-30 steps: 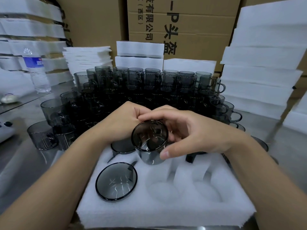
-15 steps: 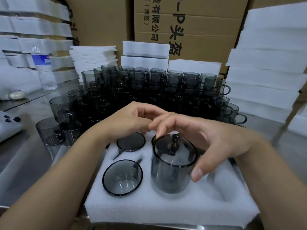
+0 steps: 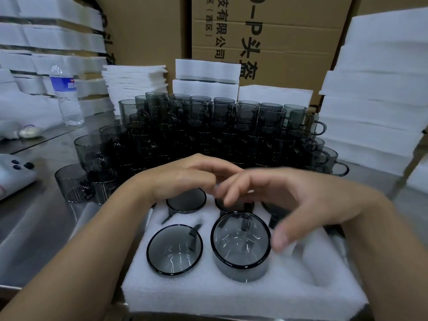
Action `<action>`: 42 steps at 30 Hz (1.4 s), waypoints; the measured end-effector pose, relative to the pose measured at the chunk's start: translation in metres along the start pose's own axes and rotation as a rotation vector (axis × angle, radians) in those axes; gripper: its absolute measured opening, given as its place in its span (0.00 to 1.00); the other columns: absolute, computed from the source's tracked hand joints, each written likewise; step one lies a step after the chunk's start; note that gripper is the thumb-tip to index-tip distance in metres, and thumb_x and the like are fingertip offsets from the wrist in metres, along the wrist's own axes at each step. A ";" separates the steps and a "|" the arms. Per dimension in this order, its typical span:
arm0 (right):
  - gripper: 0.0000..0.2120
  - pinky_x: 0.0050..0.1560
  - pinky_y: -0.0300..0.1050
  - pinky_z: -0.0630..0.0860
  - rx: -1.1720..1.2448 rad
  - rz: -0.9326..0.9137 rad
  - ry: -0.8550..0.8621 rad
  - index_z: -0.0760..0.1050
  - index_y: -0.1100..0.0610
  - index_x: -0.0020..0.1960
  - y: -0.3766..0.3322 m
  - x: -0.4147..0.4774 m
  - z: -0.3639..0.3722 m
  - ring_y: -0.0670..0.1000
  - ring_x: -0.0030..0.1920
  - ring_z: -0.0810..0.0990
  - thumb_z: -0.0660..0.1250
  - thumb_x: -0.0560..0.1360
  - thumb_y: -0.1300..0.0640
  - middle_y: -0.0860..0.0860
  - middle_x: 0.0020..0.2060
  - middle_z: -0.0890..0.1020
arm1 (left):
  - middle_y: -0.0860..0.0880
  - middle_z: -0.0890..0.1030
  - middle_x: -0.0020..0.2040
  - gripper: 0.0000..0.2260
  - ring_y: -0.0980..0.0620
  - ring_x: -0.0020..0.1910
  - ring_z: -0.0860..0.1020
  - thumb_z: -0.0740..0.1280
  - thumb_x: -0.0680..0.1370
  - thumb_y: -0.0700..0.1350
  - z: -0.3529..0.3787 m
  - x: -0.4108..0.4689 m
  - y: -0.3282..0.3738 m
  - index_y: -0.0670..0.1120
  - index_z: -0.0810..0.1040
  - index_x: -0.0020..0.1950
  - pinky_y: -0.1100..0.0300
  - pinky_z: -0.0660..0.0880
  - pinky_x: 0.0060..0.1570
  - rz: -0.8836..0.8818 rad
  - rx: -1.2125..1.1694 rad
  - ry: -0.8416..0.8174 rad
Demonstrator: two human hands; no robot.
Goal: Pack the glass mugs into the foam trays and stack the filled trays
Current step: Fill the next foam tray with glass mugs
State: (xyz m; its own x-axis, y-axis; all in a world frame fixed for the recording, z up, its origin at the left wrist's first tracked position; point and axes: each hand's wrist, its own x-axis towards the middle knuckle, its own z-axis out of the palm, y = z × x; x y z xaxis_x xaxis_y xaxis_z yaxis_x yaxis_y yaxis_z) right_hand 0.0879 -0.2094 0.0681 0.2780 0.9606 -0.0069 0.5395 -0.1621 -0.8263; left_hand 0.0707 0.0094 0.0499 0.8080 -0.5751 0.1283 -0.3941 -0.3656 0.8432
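Observation:
A white foam tray (image 3: 208, 295) lies in front of me on the metal table. A smoked-glass mug (image 3: 240, 245) stands partly sunk in the front middle pocket, its rim above the foam. Another mug (image 3: 174, 249) sits flush in the front left pocket. Back-row mugs (image 3: 186, 200) are partly hidden under my hands. My left hand (image 3: 183, 177) hovers over the back left pocket, fingers loosely curled, holding nothing. My right hand (image 3: 287, 200) is blurred just above and right of the middle mug, fingers spread, apart from the glass. A block of loose mugs (image 3: 220, 133) stands behind the tray.
Stacks of empty foam trays (image 3: 375, 107) rise at the right, and more stacks (image 3: 206, 77) stand at the back against cardboard boxes (image 3: 266, 31). A water bottle (image 3: 66, 96) stands at the left. A white device with dark buttons (image 3: 14, 174) lies at the left edge.
My right hand lowered the mug into the front middle pocket and let go of it. Its fingers have lifted off and spread. My left hand stayed over the back row.

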 end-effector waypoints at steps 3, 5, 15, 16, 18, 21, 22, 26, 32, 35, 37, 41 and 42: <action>0.12 0.65 0.48 0.72 0.097 -0.055 0.317 0.80 0.51 0.49 0.003 0.002 -0.004 0.51 0.58 0.79 0.73 0.66 0.50 0.54 0.52 0.82 | 0.53 0.81 0.58 0.23 0.57 0.60 0.77 0.64 0.64 0.49 0.000 -0.002 0.000 0.49 0.77 0.59 0.61 0.72 0.60 0.003 0.002 -0.027; 0.07 0.56 0.40 0.75 0.053 -0.014 0.370 0.81 0.50 0.43 0.006 0.006 -0.005 0.45 0.48 0.80 0.72 0.68 0.48 0.50 0.43 0.83 | 0.51 0.78 0.65 0.28 0.56 0.65 0.75 0.67 0.66 0.52 -0.001 -0.002 -0.001 0.48 0.74 0.65 0.61 0.69 0.65 -0.017 0.026 -0.050; 0.11 0.52 0.49 0.73 -0.090 0.152 0.249 0.81 0.49 0.34 0.007 0.008 -0.005 0.47 0.41 0.79 0.74 0.62 0.42 0.50 0.38 0.83 | 0.60 0.74 0.67 0.42 0.61 0.67 0.71 0.74 0.57 0.69 -0.002 -0.003 0.000 0.57 0.71 0.68 0.55 0.66 0.70 -0.075 0.167 -0.120; 0.11 0.53 0.50 0.73 -0.101 0.157 0.246 0.81 0.49 0.34 0.008 0.008 -0.005 0.48 0.41 0.79 0.74 0.61 0.41 0.50 0.39 0.83 | 0.59 0.75 0.67 0.43 0.60 0.67 0.72 0.73 0.57 0.71 -0.001 -0.003 0.001 0.55 0.71 0.69 0.52 0.66 0.70 -0.077 0.171 -0.118; 0.11 0.56 0.53 0.74 -0.118 0.162 0.238 0.81 0.48 0.34 0.008 0.009 -0.004 0.55 0.45 0.79 0.74 0.61 0.41 0.50 0.41 0.83 | 0.57 0.76 0.67 0.45 0.58 0.67 0.73 0.73 0.57 0.71 -0.001 -0.003 0.002 0.53 0.71 0.70 0.49 0.66 0.69 -0.079 0.174 -0.117; 0.10 0.59 0.52 0.73 -0.128 0.154 0.241 0.81 0.47 0.35 0.007 0.009 -0.003 0.55 0.50 0.80 0.73 0.61 0.41 0.48 0.44 0.82 | 0.57 0.76 0.66 0.43 0.57 0.66 0.74 0.74 0.59 0.68 0.000 -0.004 0.004 0.51 0.71 0.70 0.49 0.68 0.68 -0.076 0.183 -0.122; 0.11 0.59 0.54 0.73 -0.134 0.155 0.250 0.80 0.46 0.37 0.008 0.009 -0.003 0.56 0.51 0.79 0.74 0.60 0.41 0.51 0.45 0.81 | 0.57 0.76 0.66 0.42 0.57 0.66 0.74 0.76 0.60 0.65 0.000 -0.004 0.005 0.51 0.71 0.70 0.49 0.68 0.68 -0.077 0.189 -0.124; 0.14 0.61 0.55 0.72 -0.198 0.177 0.265 0.79 0.43 0.45 0.009 0.009 -0.004 0.53 0.54 0.76 0.77 0.62 0.42 0.49 0.48 0.78 | 0.56 0.79 0.62 0.32 0.55 0.62 0.77 0.74 0.63 0.56 -0.001 -0.004 0.006 0.52 0.74 0.67 0.49 0.71 0.65 -0.103 0.194 -0.128; 0.11 0.56 0.43 0.75 -0.268 0.254 0.183 0.78 0.43 0.46 0.008 0.007 -0.002 0.47 0.53 0.76 0.76 0.66 0.47 0.41 0.48 0.74 | 0.57 0.80 0.61 0.30 0.57 0.60 0.78 0.74 0.65 0.54 0.001 -0.004 0.007 0.54 0.75 0.66 0.53 0.73 0.63 -0.131 0.214 -0.132; 0.12 0.57 0.36 0.68 -0.365 0.302 0.153 0.76 0.39 0.49 0.010 0.008 -0.001 0.37 0.55 0.70 0.75 0.68 0.46 0.35 0.49 0.70 | 0.56 0.82 0.57 0.27 0.57 0.56 0.80 0.76 0.66 0.51 0.001 -0.003 0.006 0.55 0.76 0.64 0.55 0.77 0.59 -0.139 0.224 -0.134; 0.12 0.57 0.35 0.67 -0.370 0.294 0.156 0.75 0.38 0.50 0.009 0.008 -0.001 0.37 0.55 0.69 0.74 0.68 0.43 0.36 0.49 0.70 | 0.55 0.82 0.58 0.27 0.55 0.56 0.80 0.77 0.65 0.51 0.001 -0.003 0.005 0.56 0.76 0.63 0.53 0.77 0.58 -0.137 0.210 -0.136; 0.23 0.59 0.38 0.67 -0.382 0.289 0.108 0.74 0.35 0.52 0.009 0.006 -0.004 0.36 0.57 0.68 0.71 0.60 0.30 0.34 0.51 0.71 | 0.54 0.81 0.59 0.29 0.54 0.57 0.80 0.78 0.65 0.50 0.001 -0.003 0.003 0.58 0.75 0.64 0.50 0.77 0.58 -0.127 0.173 -0.177; 0.26 0.62 0.40 0.67 -0.394 0.294 0.088 0.73 0.34 0.52 0.009 0.006 -0.005 0.36 0.59 0.67 0.71 0.57 0.30 0.32 0.52 0.70 | 0.54 0.81 0.59 0.29 0.54 0.57 0.80 0.78 0.65 0.50 0.000 -0.002 0.002 0.57 0.75 0.64 0.51 0.77 0.58 -0.124 0.168 -0.181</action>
State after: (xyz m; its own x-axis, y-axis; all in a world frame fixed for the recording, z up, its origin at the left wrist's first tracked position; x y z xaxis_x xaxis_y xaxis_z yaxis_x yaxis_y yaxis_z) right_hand 0.0987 -0.2062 0.0630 0.5204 0.8414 -0.1456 0.6830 -0.5125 -0.5204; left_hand 0.0676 0.0097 0.0513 0.7690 -0.6343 -0.0791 -0.3762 -0.5492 0.7462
